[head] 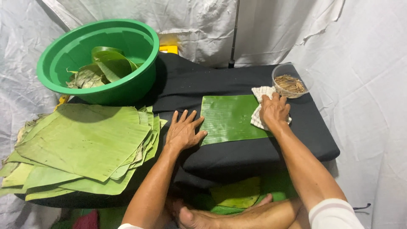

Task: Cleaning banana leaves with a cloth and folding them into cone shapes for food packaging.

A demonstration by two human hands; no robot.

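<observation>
Head view. At frame centre a square-cut banana leaf [229, 118] is laid flat on a black-covered table [296, 140]. The left hand [183, 131] is pressed flat, fingers spread and holding nothing, against the leaf's left edge. The right hand [274, 111] is pressed down on a checked cloth [259, 94], which is bunched beneath the palm at the leaf's right edge. A clear bowl of thin brown sticks [290, 81] is seen just beyond the cloth, upper right. A stack of cut banana leaves [80, 146] fills the left of the frame; a green basin [135, 80] holding leaf scraps stands behind it, upper left.
</observation>
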